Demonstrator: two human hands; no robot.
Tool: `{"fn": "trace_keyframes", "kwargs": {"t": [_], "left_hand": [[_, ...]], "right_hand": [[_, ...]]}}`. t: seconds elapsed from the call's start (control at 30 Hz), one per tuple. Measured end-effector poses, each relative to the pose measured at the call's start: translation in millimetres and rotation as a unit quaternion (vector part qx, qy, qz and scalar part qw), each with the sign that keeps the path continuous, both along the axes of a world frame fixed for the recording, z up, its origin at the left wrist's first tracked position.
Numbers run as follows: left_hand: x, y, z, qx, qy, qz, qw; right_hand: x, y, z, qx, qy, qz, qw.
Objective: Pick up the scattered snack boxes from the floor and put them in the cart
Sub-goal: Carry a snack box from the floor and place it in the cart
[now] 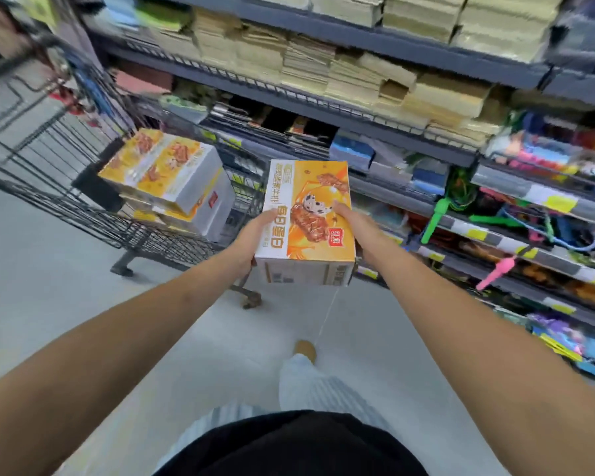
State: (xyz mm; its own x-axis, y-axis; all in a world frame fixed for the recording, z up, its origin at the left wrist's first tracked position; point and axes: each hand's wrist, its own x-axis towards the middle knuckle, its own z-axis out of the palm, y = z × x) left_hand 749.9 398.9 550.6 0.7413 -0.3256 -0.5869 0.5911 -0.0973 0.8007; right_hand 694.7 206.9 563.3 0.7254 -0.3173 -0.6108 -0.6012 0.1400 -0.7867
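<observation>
Both hands clamp 1 snack box [306, 214] from opposite sides. Left hand [255, 231] wraps the left edge, thumb on top, fingers hidden underneath. Right hand [349, 218] presses the right edge, thumb on the printed top face. The 2-sided squeeze probably suits a box too wide for 1 hand and keeps it level. Box is in the air at arm's reach, printed face up, near end toward the person, well off the floor [66, 286].

Just left and beyond sits the wire cart [83, 187]. Several matching boxes [165, 176] are already stacked inside, at least 2 layers, top one tilted against the pile. Held box is beside the cart's near corner, not over the basket yet. Judging by this, the step is carry-to-cart; next needs a lift over the rim and a flat spot on the stack.

Shelves [426, 139] of packaged goods run along the right. No other boxes visible on the floor. Frame is motion-blurred, edges soft.
</observation>
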Motion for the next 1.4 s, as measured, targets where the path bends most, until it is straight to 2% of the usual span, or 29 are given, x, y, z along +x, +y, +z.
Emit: {"fn": "trace_keyframes", "kwargs": {"t": [0.13,0.27,0.43,0.77,0.9,1.07,1.13,1.2,1.27,1.4], "left_hand": [[47,18,1,0.021,-0.008,0.052,0.998],[83,38,0,0.036,-0.005,0.081,0.996],[122,68,-2,0.112,-0.003,0.118,0.987],[195,109,-35,0.240,-0.041,0.149,0.958],[236,126,-59,0.285,-0.031,0.095,0.953],[276,124,-91,0.274,-0.016,0.017,0.961],[287,116,-102,0.263,0.000,-0.013,0.965],[295,111,-117,0.265,-0.003,-0.053,0.963],[309,108,-125,0.268,-0.010,-0.081,0.960],[329,114,-159,0.259,0.033,-0.114,0.958]], "right_hand": [[64,14,-8,0.027,-0.012,0.062,0.998],[112,34,-24,0.065,0.018,0.098,0.993],[157,62,-51,0.075,0.054,0.154,0.984],[224,120,-78,0.132,0.094,0.182,0.970],[251,140,-99,0.166,0.116,0.154,0.967],[281,155,-128,0.198,0.166,0.058,0.964],[297,157,-168,0.181,0.177,0.032,0.967],[309,157,-255,0.178,0.194,0.012,0.965],[314,157,-309,0.170,0.226,0.001,0.959],[316,166,-325,0.161,0.251,-0.055,0.953]]}}
